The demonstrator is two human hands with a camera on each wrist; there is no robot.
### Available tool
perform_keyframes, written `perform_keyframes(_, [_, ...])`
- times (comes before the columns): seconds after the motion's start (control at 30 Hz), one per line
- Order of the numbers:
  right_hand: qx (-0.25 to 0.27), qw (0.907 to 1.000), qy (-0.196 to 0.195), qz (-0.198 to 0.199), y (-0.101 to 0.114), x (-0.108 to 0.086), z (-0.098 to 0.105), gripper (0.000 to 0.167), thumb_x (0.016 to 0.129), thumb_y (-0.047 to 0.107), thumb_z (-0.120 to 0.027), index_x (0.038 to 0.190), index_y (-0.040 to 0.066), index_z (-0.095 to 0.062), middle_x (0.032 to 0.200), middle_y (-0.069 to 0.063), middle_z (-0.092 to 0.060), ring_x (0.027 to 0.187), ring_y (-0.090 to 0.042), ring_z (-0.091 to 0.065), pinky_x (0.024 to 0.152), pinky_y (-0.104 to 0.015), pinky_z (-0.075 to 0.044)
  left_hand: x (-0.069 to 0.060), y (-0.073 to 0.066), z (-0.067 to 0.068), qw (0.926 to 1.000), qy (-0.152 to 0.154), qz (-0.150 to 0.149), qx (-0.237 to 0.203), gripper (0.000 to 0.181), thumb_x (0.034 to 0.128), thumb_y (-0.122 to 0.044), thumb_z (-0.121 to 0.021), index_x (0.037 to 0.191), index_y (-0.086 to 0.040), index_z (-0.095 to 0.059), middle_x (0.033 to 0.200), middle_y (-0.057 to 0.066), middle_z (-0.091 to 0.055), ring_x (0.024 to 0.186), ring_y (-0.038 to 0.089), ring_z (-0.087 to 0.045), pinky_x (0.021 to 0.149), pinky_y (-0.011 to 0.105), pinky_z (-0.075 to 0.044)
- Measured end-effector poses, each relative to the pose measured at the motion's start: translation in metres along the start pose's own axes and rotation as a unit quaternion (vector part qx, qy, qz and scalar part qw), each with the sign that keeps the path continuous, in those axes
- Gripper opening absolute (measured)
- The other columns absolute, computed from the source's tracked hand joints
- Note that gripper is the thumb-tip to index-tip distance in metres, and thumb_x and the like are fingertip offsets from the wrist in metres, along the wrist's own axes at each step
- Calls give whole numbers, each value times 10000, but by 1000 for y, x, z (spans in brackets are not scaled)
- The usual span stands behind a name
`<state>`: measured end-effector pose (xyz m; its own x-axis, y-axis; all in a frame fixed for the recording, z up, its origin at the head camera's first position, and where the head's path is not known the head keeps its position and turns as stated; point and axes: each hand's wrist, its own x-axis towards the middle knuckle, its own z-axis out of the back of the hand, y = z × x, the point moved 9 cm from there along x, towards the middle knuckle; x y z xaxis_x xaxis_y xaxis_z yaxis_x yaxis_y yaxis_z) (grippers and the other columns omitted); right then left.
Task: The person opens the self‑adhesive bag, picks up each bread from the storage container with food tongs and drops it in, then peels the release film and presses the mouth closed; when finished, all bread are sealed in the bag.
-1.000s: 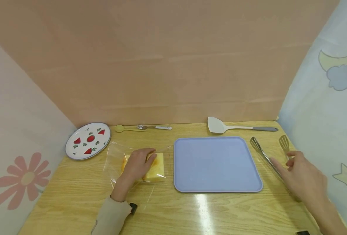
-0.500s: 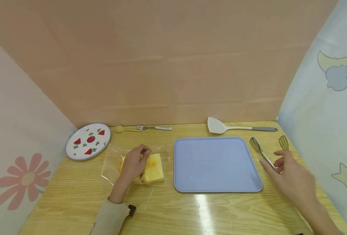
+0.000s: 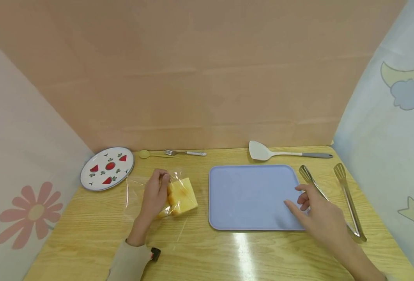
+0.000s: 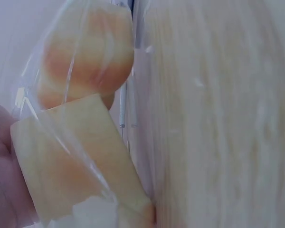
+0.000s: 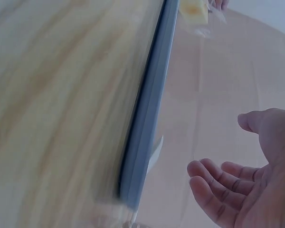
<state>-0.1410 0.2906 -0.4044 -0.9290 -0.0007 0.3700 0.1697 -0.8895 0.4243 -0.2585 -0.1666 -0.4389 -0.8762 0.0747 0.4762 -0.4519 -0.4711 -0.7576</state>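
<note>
Right hand (image 3: 320, 215): yours hangs over the right side of the tray (image 3: 252, 199), gripping nothing, thumb apart from loosely bent fingers.
Left hand (image 3: 154, 197): yours grasps the clear bag (image 3: 133, 195), fingers curled, in the left half of the surface (image 3: 193, 257).
Bread (image 3: 184, 197): inside that bag, left of the tray; you see a squarish, pale yellow face with a faint tan patch, and rounded lobes browned to orange, film glare streaking across. Whether it touches the surface, you cannot tell.
Tray: pale blue, rounded corners.
Tongs (image 3: 349, 201): metal, spread, near the right edge.
Plate (image 3: 99, 158): fruit-patterned, by the far left corner.
Spoon (image 3: 144, 154), fork (image 3: 195, 153), spatula (image 3: 258, 150): along the far edge.
</note>
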Motion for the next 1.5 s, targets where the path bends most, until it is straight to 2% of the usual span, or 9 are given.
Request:
perform_keyframes(0.13, [146, 9991, -16, 393, 24, 0, -11, 435, 941, 291, -892, 1266, 84, -693, 901, 83, -707, 697, -43, -660, 508, -239, -449, 0, 9, 4, 9987, -409, 33, -300, 190, 1184, -184, -548, 1147, -23, -642, 979, 79, -694, 922, 210, -654, 915, 271, -533])
perform_keyframes(0.27, [333, 9959, 76, 840, 49, 0, -27, 406, 922, 238, -901, 1244, 90, -702, 889, 104, -693, 701, -6, -644, 528, -230, -472, -1, -5, 9, 9961, -621, 365, -518, 166, 1182, -85, -519, 1147, 46, -614, 1007, 154, -718, 931, 150, -641, 877, 149, -499])
perform_keyframes(0.3, [429, 9950, 161, 890, 54, 0, -32, 392, 930, 238, -895, 1242, 96, -704, 897, 117, -689, 711, 5, -638, 537, -227, -479, -2, -15, 11, 9949, -659, 440, -616, 156, 1171, -35, -516, 1141, 96, -594, 1008, 215, -712, 926, 156, -640, 863, 145, -497])
perform_keyframes(0.47, [1119, 9858, 672, 1057, 83, -3, -54, 341, 974, 250, -867, 1247, 116, -712, 939, 169, -658, 754, 60, -606, 599, -219, -519, -4, -16, 13, 9869, -950, 426, -1230, 199, 1181, -22, -470, 1146, 156, -550, 1025, 224, -686, 949, 41, -629, 854, 132, -502])
perform_keyframes(0.77, [3041, 9338, 1736, 731, 134, 0, -94, 234, 1047, 242, -806, 1200, 87, -723, 923, 111, -665, 783, -14, -651, 663, -263, -617, -8, -22, 16, 9624, -1527, 404, -2210, 292, 1204, -75, -414, 1168, 210, -468, 1048, -16, -641, 1020, 114, -619, 956, 195, -504])
perform_keyframes(0.93, [3794, 9115, 1589, 92, 147, 11, -116, 134, 1055, 197, -787, 1129, 93, -747, 939, 30, -709, 757, -107, -711, 657, -268, -611, -10, -24, 18, 9547, -1768, 381, -2363, 274, 1206, -84, -416, 1147, 174, -487, 1041, -13, -622, 1038, 154, -652, 979, 200, -511])
perform_keyframes(1.07, [4784, 8614, 1629, -517, 157, 17, -135, 164, 1080, 163, -733, 1160, 20, -731, 996, -102, -712, 776, -257, -774, 640, -306, -633, -13, -26, 18, 9454, -2013, 527, -2509, 226, 1207, -107, -435, 1129, 83, -529, 1033, 3, -618, 1059, 193, -679, 1002, 202, -521])
perform_keyframes(1.17, [5220, 8373, 1493, -644, 167, 23, -143, 190, 1084, 153, -718, 1161, -21, -712, 1021, -153, -712, 811, -266, -780, 650, -333, -652, -17, -28, 16, 9362, -2228, 641, -2640, 185, 1206, -112, -441, 1125, 21, -541, 1031, 16, -618, 1059, 209, -678, 1017, 218, -530])
perform_keyframes(1.5, [5395, 8378, 350, -756, 179, 39, -144, 80, 1053, 73, -735, 1051, -3, -712, 1003, -191, -733, 824, -271, -778, 550, -325, -603, -24, -43, 11, 9142, -2785, 465, -2908, 166, 1200, -89, -448, 1128, 13, -557, 1027, 31, -640, 1020, 200, -647, 987, 254, -542])
